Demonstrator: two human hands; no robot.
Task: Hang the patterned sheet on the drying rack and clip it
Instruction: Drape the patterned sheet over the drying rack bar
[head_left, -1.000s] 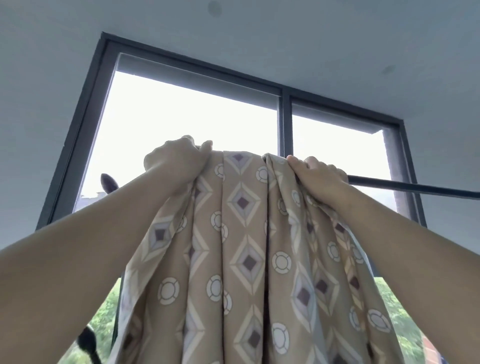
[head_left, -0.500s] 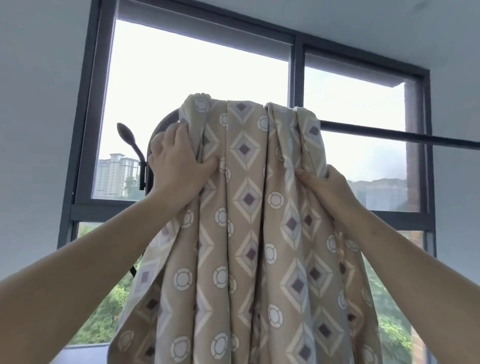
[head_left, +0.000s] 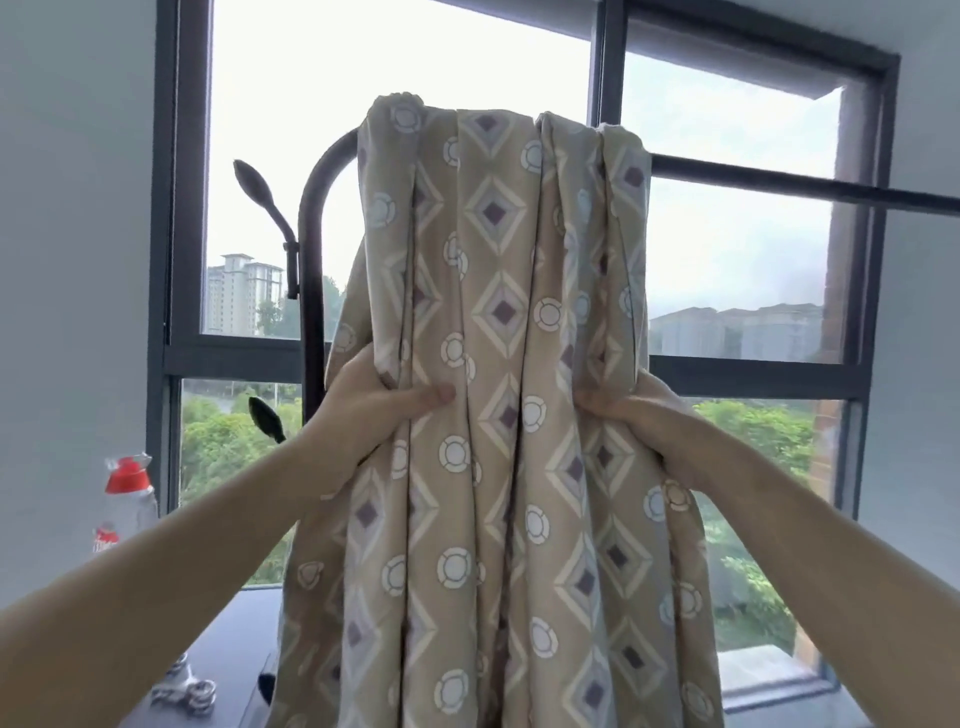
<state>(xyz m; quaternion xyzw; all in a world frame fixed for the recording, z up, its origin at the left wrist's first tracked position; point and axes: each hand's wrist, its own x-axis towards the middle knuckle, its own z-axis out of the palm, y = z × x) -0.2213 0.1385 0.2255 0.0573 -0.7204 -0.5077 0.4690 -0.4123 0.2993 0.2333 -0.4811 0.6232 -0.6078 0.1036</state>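
Hanging over the top of the drying rack (head_left: 779, 179), the patterned sheet (head_left: 498, 312) is all bunched into thick folds up near the rack's curved left end, and the long stretch of bar to the right is bare. Both hands are on the front drop, below the bar. The left hand (head_left: 363, 410) has its grip closed on the left-side folds with the thumb pressed across the front. The right hand (head_left: 639, 421) has its grip wrapped round the right-side bunch, fingers mostly hidden behind the cloth. So it's on the rack, but not spread, and I can't see any clip on it. What could go wrong imo: can't see how much cloth hangs down the back, so a hard tug downward on the front could drag the whole thing off the bar. Clipping it bunched like this probably won't hold either, since a clip may not bite through that many layers. Sliding it right to spread it could let the left edge catch on the knobbed hook (head_left: 254, 182) sticking off the rack's post. The hem swings just above the desk (head_left: 228, 649), so the red-capped bottle (head_left: 130, 499) could get knocked over. The small metal bits (head_left: 192, 691) down there might be the clips, can't tell
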